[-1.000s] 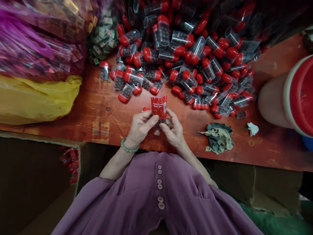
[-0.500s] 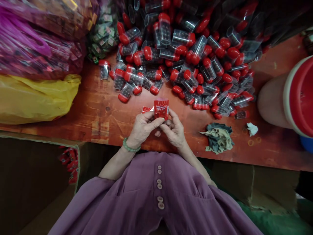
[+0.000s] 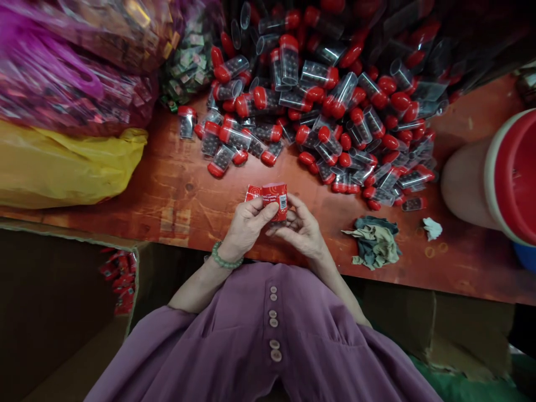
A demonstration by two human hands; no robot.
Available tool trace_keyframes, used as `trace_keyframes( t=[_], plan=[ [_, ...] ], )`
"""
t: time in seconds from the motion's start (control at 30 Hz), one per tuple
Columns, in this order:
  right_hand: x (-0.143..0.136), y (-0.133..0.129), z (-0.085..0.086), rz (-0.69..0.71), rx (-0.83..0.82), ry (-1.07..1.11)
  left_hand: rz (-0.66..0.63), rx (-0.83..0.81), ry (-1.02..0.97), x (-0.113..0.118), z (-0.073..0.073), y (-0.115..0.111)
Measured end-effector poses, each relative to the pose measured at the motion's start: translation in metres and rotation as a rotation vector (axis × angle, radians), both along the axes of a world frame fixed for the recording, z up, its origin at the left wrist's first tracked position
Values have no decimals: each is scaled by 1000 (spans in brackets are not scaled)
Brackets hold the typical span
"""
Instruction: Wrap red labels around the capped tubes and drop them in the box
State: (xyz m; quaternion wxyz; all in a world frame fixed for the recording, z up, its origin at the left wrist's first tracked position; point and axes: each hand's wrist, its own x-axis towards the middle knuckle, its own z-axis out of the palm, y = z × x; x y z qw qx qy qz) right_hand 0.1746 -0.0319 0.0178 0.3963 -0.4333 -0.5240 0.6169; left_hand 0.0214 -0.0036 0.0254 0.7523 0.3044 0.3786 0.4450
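Item: small red printed plastic sleeve-wrapped tube [image 3: 274,195], frame centre, above table [image 3: 176,195] edge. My left hand [image 3: 247,223] and right hand [image 3: 302,229]: fingers closed around it, pinching both sides. Heap of clear red-capped tubes [image 3: 318,106] beyond, upper centre. Risk, my judgement: sleeve slips crooked if grip shifts; tube drops into lap.

Showing a reddish wooden worktop [image 3: 176,190]. Carrying a heap of red-capped clear tubes [image 3: 318,106], a yellow bag [image 3: 62,167] and packet-filled bags [image 3: 75,72]. Also bearing a crumpled rag [image 3: 374,243].
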Motion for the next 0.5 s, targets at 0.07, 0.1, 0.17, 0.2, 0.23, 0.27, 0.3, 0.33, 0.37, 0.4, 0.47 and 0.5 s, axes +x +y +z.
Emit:
trace_keyframes(
  t=[0.07,0.1,0.17,0.2,0.23,0.27,0.3,0.33,0.37,0.4,0.47,0.5],
  plan=[
    [0,-4,3,8,55,-60,39,-15,7,2,0,-3],
    [0,-6,3,2,92,-85,51,-22,8,3,0,-5],
    [2,-9,1,-19,166,-140,73,-29,16,5,-1,-11],
    [3,-10,-1,-33,194,-175,84,-29,26,6,-1,-14],
    [4,-12,-4,-50,220,-208,91,-27,41,6,-1,-17],
    [5,-13,-8,-67,237,-239,93,-24,59,6,0,-20],
    [6,-14,-12,-85,249,-263,93,-19,76,6,0,-22],
    [6,-15,-16,-107,261,-279,90,-13,92,6,1,-24],
    [6,-16,-19,-125,272,-286,86,-8,106,5,2,-25],
    [6,-16,-22,-137,284,-291,83,-3,117,5,3,-25],
    [2,-16,-25,-144,311,-298,91,7,134,4,4,-25],
    [0,-16,-25,-143,326,-296,99,12,142,3,5,-25]
  ],
)
